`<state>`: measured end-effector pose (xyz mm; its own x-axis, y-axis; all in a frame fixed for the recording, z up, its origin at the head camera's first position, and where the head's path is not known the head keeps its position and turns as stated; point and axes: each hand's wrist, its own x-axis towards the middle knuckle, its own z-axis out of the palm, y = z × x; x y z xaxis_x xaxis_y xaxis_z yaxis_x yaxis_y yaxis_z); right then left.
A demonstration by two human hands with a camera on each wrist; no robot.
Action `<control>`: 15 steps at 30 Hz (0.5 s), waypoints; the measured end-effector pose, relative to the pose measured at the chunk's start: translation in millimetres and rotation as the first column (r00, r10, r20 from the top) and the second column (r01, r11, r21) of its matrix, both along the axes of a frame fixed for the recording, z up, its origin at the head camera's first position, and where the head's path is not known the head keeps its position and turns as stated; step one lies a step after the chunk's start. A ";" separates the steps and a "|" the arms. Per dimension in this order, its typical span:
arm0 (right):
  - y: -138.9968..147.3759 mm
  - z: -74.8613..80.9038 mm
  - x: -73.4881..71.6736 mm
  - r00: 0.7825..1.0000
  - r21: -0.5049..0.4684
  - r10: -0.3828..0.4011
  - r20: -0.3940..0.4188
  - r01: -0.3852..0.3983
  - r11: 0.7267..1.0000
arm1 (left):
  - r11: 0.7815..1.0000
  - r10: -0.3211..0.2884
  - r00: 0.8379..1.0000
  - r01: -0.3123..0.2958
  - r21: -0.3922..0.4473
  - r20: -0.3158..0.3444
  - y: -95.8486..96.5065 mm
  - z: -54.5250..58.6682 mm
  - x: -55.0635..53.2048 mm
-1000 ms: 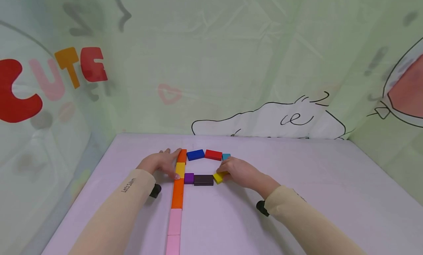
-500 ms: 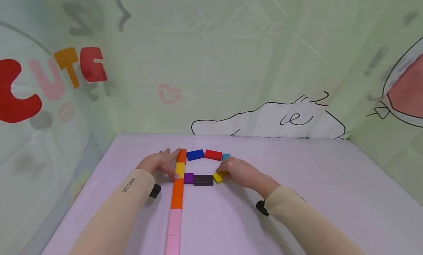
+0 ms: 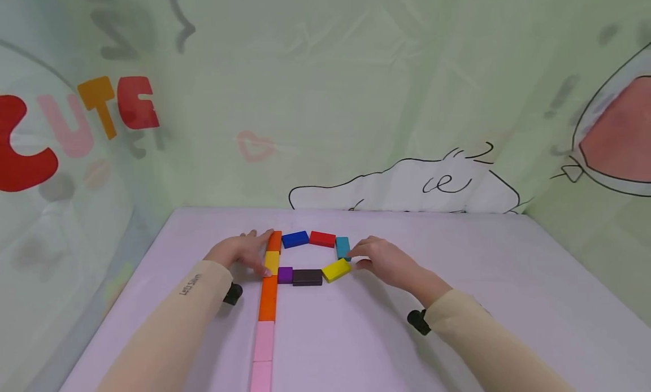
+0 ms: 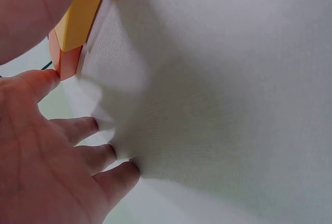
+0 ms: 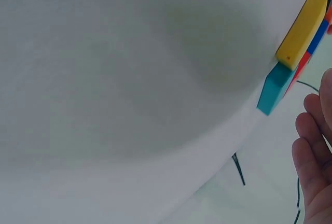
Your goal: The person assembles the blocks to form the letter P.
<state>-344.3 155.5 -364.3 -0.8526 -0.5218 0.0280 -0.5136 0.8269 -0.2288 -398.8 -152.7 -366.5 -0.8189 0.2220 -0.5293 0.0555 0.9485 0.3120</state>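
My left hand [image 3: 239,251] rests at a column of blocks, its index finger at the far orange block [image 3: 274,241] and its thumb by the amber block [image 3: 272,262]. In the left wrist view, its other fingertips are spread close over the table. My right hand [image 3: 383,261] is held beside the teal block [image 3: 343,247] and the tilted yellow block [image 3: 336,270], fingers loosely extended and holding nothing. Blue [image 3: 295,239] and red [image 3: 322,239] blocks run from the column's top to the teal one. Purple [image 3: 285,275] and dark [image 3: 307,277] blocks form the nearer row.
Below the left hand, the column continues with an orange block [image 3: 268,299] and two pink blocks, the upper pink block [image 3: 264,341] whole in view. All lie on a pale lilac table [image 3: 432,324]. A printed fabric backdrop [image 3: 325,98] rises behind the table's far edge.
My right hand has let go of the yellow block and drawn back to the right, uncovering it and the teal block. The left hand keeps its place; the head view has shifted slightly.
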 end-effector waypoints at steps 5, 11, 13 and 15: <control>14.3 -1.5 1.7 1.000 -0.017 -0.019 0.012 0.019 1.000 | 1.000 -0.011 1.000 0.011 -0.006 0.001 -3.1 -2.4 -3.0; 22.0 -3.9 3.9 1.000 -0.022 -0.023 0.013 0.023 0.999 | 1.000 -0.005 1.000 0.005 -0.003 0.008 -10.4 -2.4 -3.6; 23.3 -4.2 4.7 1.000 -0.023 -0.028 0.010 0.028 0.999 | 1.000 0.000 1.000 0.000 0.002 0.012 -13.0 -2.4 -4.2; 24.4 -4.5 5.1 0.999 -0.024 -0.031 0.009 0.032 0.999 | 1.000 0.004 1.000 -0.004 0.009 0.016 -15.4 -2.7 -4.4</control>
